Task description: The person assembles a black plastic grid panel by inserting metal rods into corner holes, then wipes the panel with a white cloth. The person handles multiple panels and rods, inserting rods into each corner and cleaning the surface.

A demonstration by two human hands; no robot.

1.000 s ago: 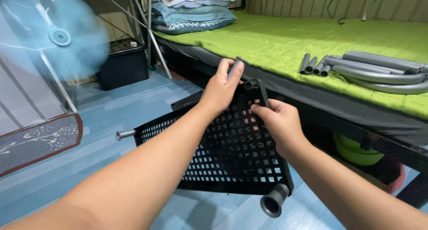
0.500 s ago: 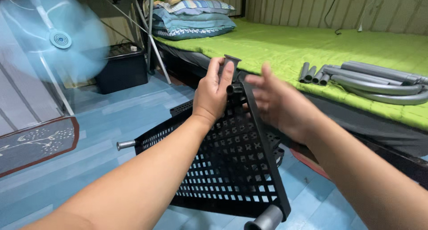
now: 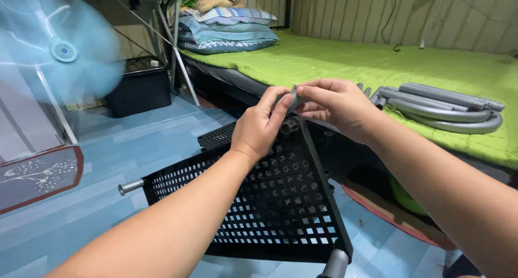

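Observation:
A black perforated plastic shelf tray [image 3: 275,202] is tilted up in front of me, with short grey tube ends at its near corner [image 3: 335,264] and left corner [image 3: 131,186]. My left hand [image 3: 263,124] grips the tray's raised far corner by its socket. My right hand [image 3: 334,105] meets it from the right, and the fingers of both hands pinch a small grey piece [image 3: 295,98] just above that corner. A second black perforated tray [image 3: 218,136] lies flat on the floor behind.
Grey tubes [image 3: 442,103] lie bundled on the green mattress [image 3: 345,62] at right. A running blue fan [image 3: 59,51] stands at left, a black box [image 3: 139,89] under a table behind it, pillows [image 3: 229,32] at the bed's head, a dark mat [image 3: 38,175] on the blue floor.
The tray has been tipped up and brought closer. My right hand left the tray's edge and rose to its top corner, where it now pinches a small grey piece with my left hand.

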